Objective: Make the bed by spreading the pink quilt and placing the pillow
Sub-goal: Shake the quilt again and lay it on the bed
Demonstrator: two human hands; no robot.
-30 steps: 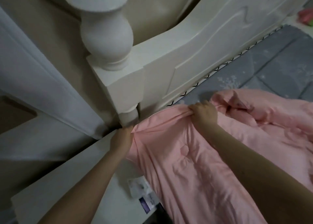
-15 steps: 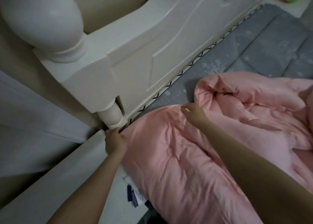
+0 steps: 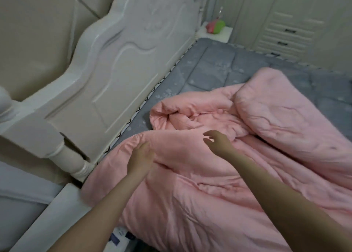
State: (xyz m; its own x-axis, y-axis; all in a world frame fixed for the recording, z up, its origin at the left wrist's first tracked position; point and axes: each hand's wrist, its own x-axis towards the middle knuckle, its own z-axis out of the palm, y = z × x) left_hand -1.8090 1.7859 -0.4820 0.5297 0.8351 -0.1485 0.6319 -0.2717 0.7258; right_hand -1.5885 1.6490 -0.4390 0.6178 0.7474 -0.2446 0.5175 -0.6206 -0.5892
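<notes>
The pink quilt [image 3: 219, 185] lies rumpled over the near part of the grey mattress [image 3: 215, 67], its near corner reaching the bedpost and a folded flap lying at the right. My left hand [image 3: 141, 157] rests flat on the quilt near its top edge, fingers straight. A little above the quilt's bunched middle, my right hand [image 3: 217, 142] hovers with fingers loosely spread and holds nothing. No pillow is in view.
A white carved headboard [image 3: 122, 61] and its turned post [image 3: 66, 156] run along the left. A white side rail [image 3: 47, 217] borders the near edge. A bedside table with a red and green object [image 3: 216, 26] stands at the far end, and a white drawer unit [image 3: 285, 32] beyond.
Both hands have let go of the quilt's top edge and moved right, away from the bedpost. The view has swung up and right, showing more of the bed.
</notes>
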